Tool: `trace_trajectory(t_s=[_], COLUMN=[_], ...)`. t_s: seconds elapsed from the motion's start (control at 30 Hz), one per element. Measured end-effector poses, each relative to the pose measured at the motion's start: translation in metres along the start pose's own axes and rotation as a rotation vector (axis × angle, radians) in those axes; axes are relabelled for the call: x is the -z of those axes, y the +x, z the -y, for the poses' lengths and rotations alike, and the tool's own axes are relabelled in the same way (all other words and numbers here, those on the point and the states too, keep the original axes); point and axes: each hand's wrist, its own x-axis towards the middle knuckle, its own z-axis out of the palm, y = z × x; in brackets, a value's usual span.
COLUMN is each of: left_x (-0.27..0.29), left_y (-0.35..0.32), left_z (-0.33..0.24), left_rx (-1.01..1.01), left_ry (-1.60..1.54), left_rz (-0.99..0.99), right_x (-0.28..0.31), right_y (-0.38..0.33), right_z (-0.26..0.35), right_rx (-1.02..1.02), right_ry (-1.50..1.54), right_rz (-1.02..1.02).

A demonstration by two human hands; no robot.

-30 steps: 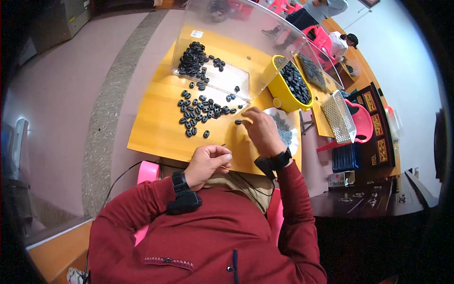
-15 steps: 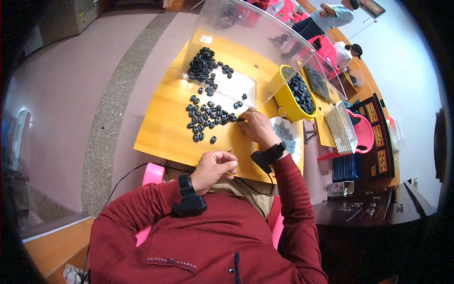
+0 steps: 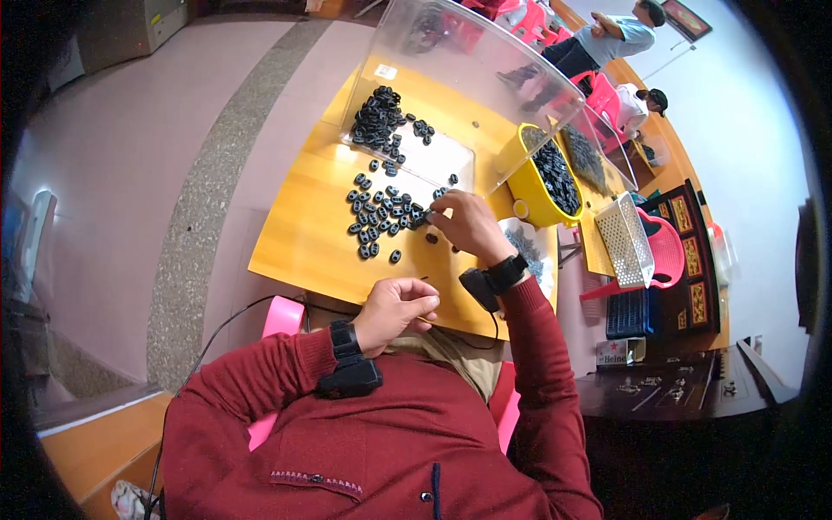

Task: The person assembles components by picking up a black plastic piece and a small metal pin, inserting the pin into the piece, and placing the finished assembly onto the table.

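On the yellow wooden table (image 3: 303, 251), a loose scatter of small black oval rings (image 3: 381, 217) lies spread near the middle, and the right hand (image 3: 464, 224) reaches into its right edge. That hand's fingertips (image 3: 431, 217) are pinched together on one of the rings at the edge of the scatter; the rest of the hand is curled, with a dark band on the wrist. The left hand (image 3: 394, 308) sits nearer, at the table's near edge, closed into a loose fist with thumb against the forefinger; whether it holds anything cannot be told. It also wears a black wrist device (image 3: 347, 364).

Farther off, a second, denser heap of black rings (image 3: 379, 117) rests at the foot of a clear plastic screen (image 3: 451, 78) that stands tilted across the far side of the table, with a white sheet (image 3: 433, 160) lying under it. To the right of the screen stands a yellow bucket (image 3: 529, 186) filled with the same black pieces. Just right of the right wrist is a pale dish (image 3: 533, 251) with a few dark bits in it. Further right, a white perforated basket (image 3: 626, 238) sits against a pink plastic chair (image 3: 667, 251). Two people (image 3: 607, 39) are seated far off at the upper right.
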Motion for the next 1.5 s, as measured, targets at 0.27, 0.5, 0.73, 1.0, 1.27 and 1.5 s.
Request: trace_trajectory(t_s=[0.27, 0.5, 0.73, 1.0, 1.27, 1.5], left_x=[0.002, 0.002, 0.0, 0.001, 0.001, 0.002], left_y=[0.002, 0.002, 0.002, 0.001, 0.001, 0.001], left_z=[0.001, 0.001, 0.002, 0.0, 0.001, 0.0], left_rx=[0.006, -0.012, -0.01, -0.002, 0.008, -0.012], left_ry=[-0.009, -0.011, -0.007, -0.007, -0.012, 0.009], left_rz=[0.001, -0.005, -0.004, -0.003, 0.003, -0.008], right_x=[-0.023, -0.022, -0.012, -0.006, -0.008, -0.01], right_y=[0.03, 0.019, -0.001, -0.018, -0.005, 0.016], right_z=[-0.011, -0.007, -0.006, 0.007, 0.001, 0.004], right_rx=[0.022, 0.075, 0.0, -0.104, 0.024, 0.101], right_ry=[-0.134, -0.028, 0.211, 0.303, 0.155, -0.164], right_rz=[0.107, -0.046, -0.067, -0.019, -0.081, 0.106])
